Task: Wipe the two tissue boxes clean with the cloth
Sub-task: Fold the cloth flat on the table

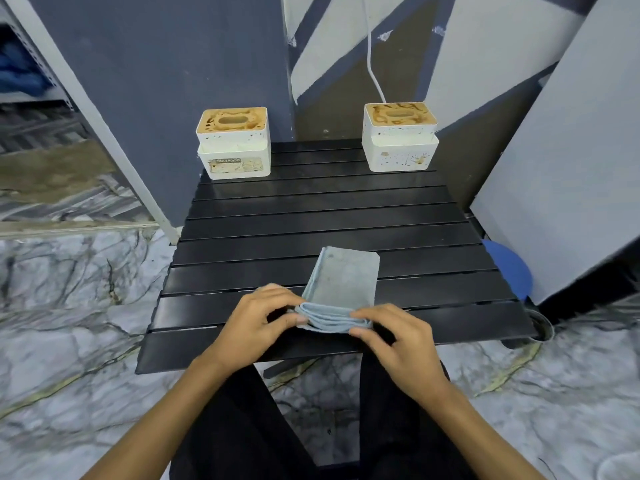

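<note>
A folded light-blue cloth lies on the near half of a black slatted table. My left hand pinches the cloth's near left corner, and my right hand pinches its near right corner. Two white tissue boxes with brown-stained wooden tops stand at the table's far edge. The left tissue box carries a stained label. The right tissue box is speckled with brown spots. Both boxes are well beyond my hands.
Grey panels lean against the wall on the right, with a blue round object by the table's right edge. A white cable hangs behind the right box. Marble-patterned floor surrounds the table; my dark-trousered legs are below.
</note>
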